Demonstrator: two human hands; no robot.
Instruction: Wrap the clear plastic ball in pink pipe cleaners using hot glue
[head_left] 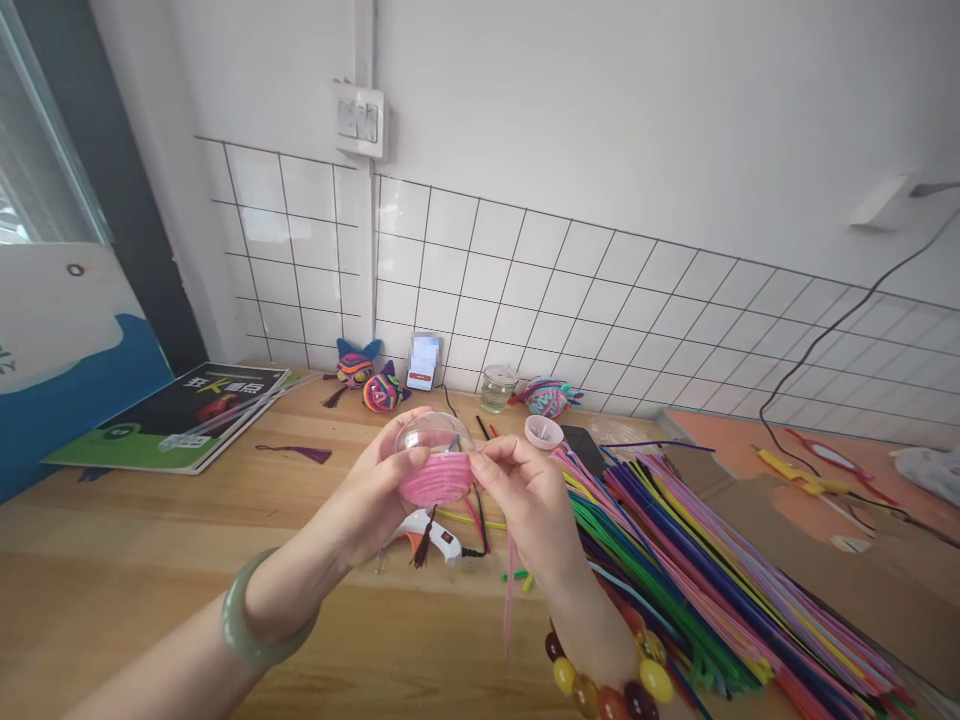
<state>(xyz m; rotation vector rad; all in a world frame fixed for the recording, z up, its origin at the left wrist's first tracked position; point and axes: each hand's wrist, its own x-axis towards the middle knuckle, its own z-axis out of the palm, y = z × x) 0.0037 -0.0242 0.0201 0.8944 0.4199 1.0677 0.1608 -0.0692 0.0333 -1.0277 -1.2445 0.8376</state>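
Between my hands is a clear plastic ball (429,432) whose lower part is wrapped in rows of pink pipe cleaner (436,480). A dark tassel (424,545) dangles below it. My left hand (382,470) grips the ball from the left, thumb across its front. At the ball's right edge, my right hand (525,485) pinches the pink pipe cleaner between thumb and fingers. A loose pink tail (509,600) hangs down beneath that hand. Behind the ball lies a white and orange glue gun (442,537) on the wooden table, partly covered.
Bundles of coloured pipe cleaners (690,560) spread across the right side. At the back stand wrapped fish ornaments (385,388), a phone (424,362) and a glass jar (498,388). A book (180,415) lies left; a yellow glue gun (799,475) lies far right.
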